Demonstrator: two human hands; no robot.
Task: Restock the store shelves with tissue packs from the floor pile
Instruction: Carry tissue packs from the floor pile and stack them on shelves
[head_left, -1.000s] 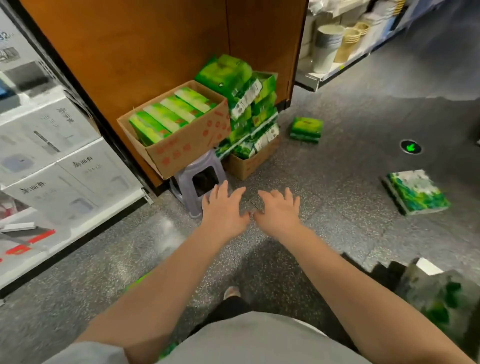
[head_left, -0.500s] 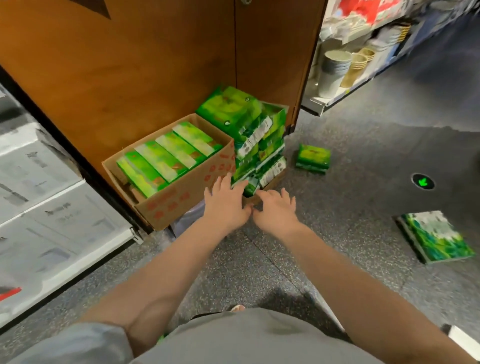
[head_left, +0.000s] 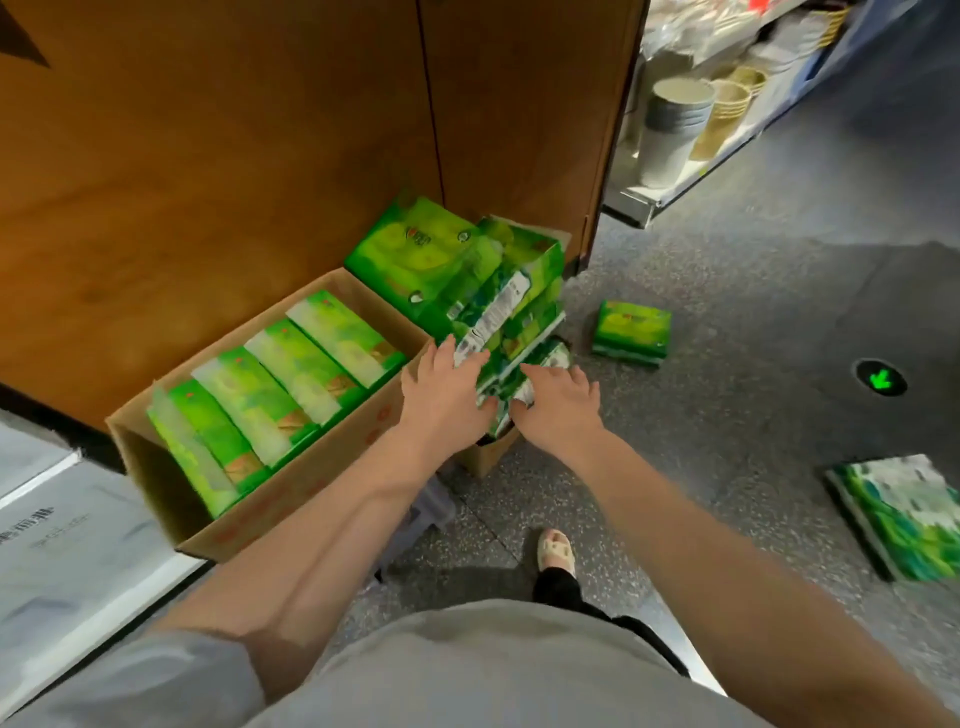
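Speckled grey floor (head_left: 727, 415) runs past a tall brown wooden panel (head_left: 260, 156), and since half a second ago the view has closed in: both hands, then short of the tissue packs, now reach the leaning pile of green tissue packs (head_left: 483, 291) at about 12 o'clock from the person. At 10 o'clock an open cardboard box (head_left: 291, 499) holds a row of green packs (head_left: 280, 395) standing on edge; it sits on a pale stool (head_left: 426, 512), mostly hidden beneath the left forearm. A smaller carton (head_left: 485, 457) under the pile shows only a corner below the hands. At 1 o'clock a single green pack (head_left: 631, 332) lies apart on the floor, with a round green arrow marker (head_left: 880, 378) beyond it at 2 o'clock and a flat green-and-white pack (head_left: 904, 514) at 3 o'clock. Stacked paper cups (head_left: 675, 130) stand on a low shelf (head_left: 654, 200) far off at 1 o'clock. One sandalled foot (head_left: 556, 551) shows below the hands. The left hand (head_left: 447, 395) lies with fingers spread and nearly straight against the lower left of the pile; the right hand (head_left: 556, 408) rests likewise, fingers spread, on the lowest packs, neither hand curled round anything.
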